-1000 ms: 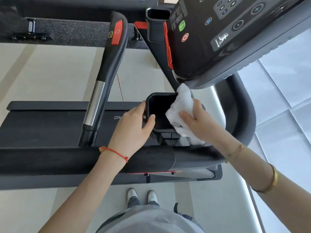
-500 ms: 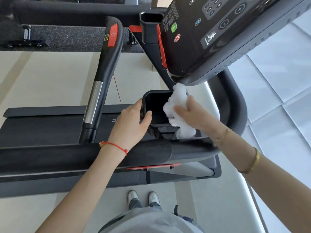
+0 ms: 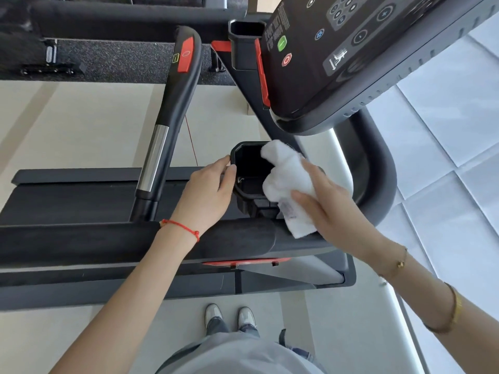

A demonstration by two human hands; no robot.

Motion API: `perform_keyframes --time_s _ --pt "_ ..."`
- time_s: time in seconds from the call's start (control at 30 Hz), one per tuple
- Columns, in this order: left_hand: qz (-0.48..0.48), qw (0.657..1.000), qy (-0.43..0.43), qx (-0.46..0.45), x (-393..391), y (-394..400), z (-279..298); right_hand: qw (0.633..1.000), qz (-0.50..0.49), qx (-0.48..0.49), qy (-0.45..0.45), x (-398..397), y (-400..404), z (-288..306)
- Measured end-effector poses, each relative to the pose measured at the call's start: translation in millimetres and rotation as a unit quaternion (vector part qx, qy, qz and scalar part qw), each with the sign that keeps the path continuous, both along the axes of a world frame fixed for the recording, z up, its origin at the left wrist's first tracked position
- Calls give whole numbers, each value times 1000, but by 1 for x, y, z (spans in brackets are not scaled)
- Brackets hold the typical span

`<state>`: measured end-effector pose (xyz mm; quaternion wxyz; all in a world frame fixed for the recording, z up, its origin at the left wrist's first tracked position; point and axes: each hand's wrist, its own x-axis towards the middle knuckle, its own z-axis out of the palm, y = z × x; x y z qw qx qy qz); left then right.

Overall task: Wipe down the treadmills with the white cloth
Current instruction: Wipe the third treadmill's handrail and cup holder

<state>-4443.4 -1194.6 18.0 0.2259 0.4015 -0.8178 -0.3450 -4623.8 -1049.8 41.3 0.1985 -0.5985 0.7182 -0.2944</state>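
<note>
We see the right hand curled around the white cloth, thumb on the near side and fingers over the top, so it is clamped on the bunched fabric. The cloth sits on the right rim of a black cup holder on the treadmill, its upper end spilling over into the holder's mouth and its lower corner hanging down to the padded front bar. A small printed label shows on the cloth near the thumb.

Our left hand grips the holder's left rim, thumb tucked over the inner edge and fingers wrapped on the outside. A red string bracelet circles that wrist; the right forearm carries a thin gold chain and, farther up, a gold bangle.

Moving outward, the console tilts above the holder, with a green button and a red button on its dark face. A second cup holder stands at the console's far side. To the left a black side handrail runs away from us, with a red patch near its tip and a silver sleeve lower down. Below the bar we can see a pair of light sneakers on the pale floor.
</note>
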Motion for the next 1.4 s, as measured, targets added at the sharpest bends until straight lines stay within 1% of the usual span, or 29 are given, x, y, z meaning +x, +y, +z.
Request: perform_keyframes --time_s 0.07,0.13,0.2,0.33,0.4,0.47,0.53,0.6,0.67,0.77,0.83,0.9,1.0,1.13,1.27,1.4 --pt "-1 1000 8 9 3 1 0 992 83 22 90 3 -1 6" --pt "-1 1000 6 8 4 2 0 973 136 32 186 6 -12 9" --pt "7 1000 6 -3 4 2 1 956 168 44 237 11 -29 10" --pt "31 999 11 -8 5 2 0 951 165 66 252 22 -52 8" --pt "36 999 12 -11 4 3 -1 950 177 42 253 16 -46 9" --pt "32 999 17 -15 4 3 0 948 199 37 245 2 -34 11" --pt "27 999 21 -11 4 4 1 940 214 42 263 -12 -24 14" --pt "29 999 20 -9 4 5 2 931 235 27 277 -21 -22 16" --pt "30 999 22 -11 3 5 2 928 239 24 285 -18 -28 19" --pt "37 999 25 0 3 4 2 943 201 78 253 2 -50 18" --pt "47 998 33 18 2 4 2 946 167 109 257 13 -58 13" --pt "50 998 35 23 2 4 2 950 153 80 259 18 -51 10" --pt "38 999 29 4 3 5 1 973 130 28 190 18 -26 6" --pt "24 999 33 -15 3 6 -2 992 27 -5 119 29 0 -3" --pt "18 999 33 -35 2 6 -6 993 -95 14 64 35 1 -8" --pt "19 998 31 -44 2 6 -7 989 -132 59 41 32 -17 -11"
